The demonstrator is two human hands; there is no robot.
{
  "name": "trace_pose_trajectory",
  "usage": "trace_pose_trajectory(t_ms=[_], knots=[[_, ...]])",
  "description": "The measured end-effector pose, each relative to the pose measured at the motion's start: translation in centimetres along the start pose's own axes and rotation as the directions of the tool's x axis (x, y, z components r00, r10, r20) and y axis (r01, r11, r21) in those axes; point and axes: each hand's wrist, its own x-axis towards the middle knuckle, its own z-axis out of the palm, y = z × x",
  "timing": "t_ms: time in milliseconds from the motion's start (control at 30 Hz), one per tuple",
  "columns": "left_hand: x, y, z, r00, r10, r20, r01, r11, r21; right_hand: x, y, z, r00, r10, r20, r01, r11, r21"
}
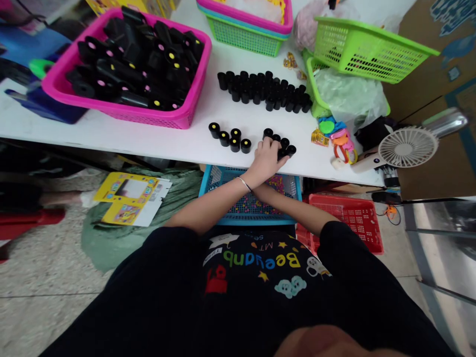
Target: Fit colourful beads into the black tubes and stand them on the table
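Observation:
My left hand [266,157], with a thin band at its wrist, rests on the white table among a small cluster of black cylinders [284,143]. Its fingers curl over a cylinder at the near side of that cluster, mostly hidden by the hand. My right hand [260,192] reaches under my left wrist into the blue basket [211,220], where small pink and yellow pieces lie; its fingers are hidden. Left of my left hand stand several black cylinders [235,144] with yellow dots on top. Farther back, many upright black cylinders [260,88] form a tight block.
A pink basket [186,116] full of black parts stands at the left. Green baskets [372,47], a handheld fan [403,148] and coloured trinkets [340,141] are on the right. Below the table are a red crate [372,233] and a yellow printed card [130,198] on green cloth.

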Motion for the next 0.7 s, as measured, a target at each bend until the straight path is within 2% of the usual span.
trace_pose_trajectory(t_ms=[100, 167, 200, 267, 333, 400, 467, 600, 700], knots=[[-0.5, -2.3, -1.2, 0.996, 0.069, 0.063, -0.061, 0.991, -0.120, -2.0, -0.2, -1.6, 0.999, 0.035, 0.034, -0.035, 0.999, 0.012], [-0.9, -4.0, -2.4, 0.990, 0.075, 0.119, -0.048, 0.976, -0.213, -4.1, -0.2, -3.2, 1.000, 0.002, 0.020, -0.004, 0.998, 0.069], [-1.1, -4.8, -2.9, 0.988, 0.067, 0.139, -0.032, 0.969, -0.244, -5.2, -0.1, -4.1, 0.999, -0.015, -0.030, 0.018, 0.993, 0.118], [-1.4, -6.0, -3.7, 0.985, 0.071, 0.159, -0.024, 0.961, -0.277, -6.7, 0.0, -6.1, 0.970, -0.010, -0.241, 0.078, 0.960, 0.271], [-1.6, -6.7, -4.1, 0.981, 0.109, 0.163, -0.055, 0.952, -0.301, -7.1, 0.1, -7.9, 0.887, 0.043, -0.461, 0.135, 0.928, 0.347], [-1.5, -7.0, -4.0, 0.979, 0.140, 0.150, -0.085, 0.942, -0.324, -6.5, 0.3, -9.3, 0.804, 0.093, -0.587, 0.147, 0.926, 0.348], [-1.4, -7.1, -3.7, 0.979, 0.158, 0.128, -0.106, 0.934, -0.342, -5.5, 0.4, -10.1, 0.776, 0.119, -0.619, 0.132, 0.929, 0.344], [-1.3, -7.2, -3.4, 0.977, 0.179, 0.113, -0.126, 0.920, -0.372, -4.3, 0.4, -10.8, 0.813, 0.112, -0.572, 0.113, 0.932, 0.343], [-1.3, -7.2, -3.6, 0.978, 0.171, 0.120, -0.115, 0.920, -0.376, -4.2, -0.1, -10.8, 0.820, 0.128, -0.557, 0.107, 0.923, 0.370]])
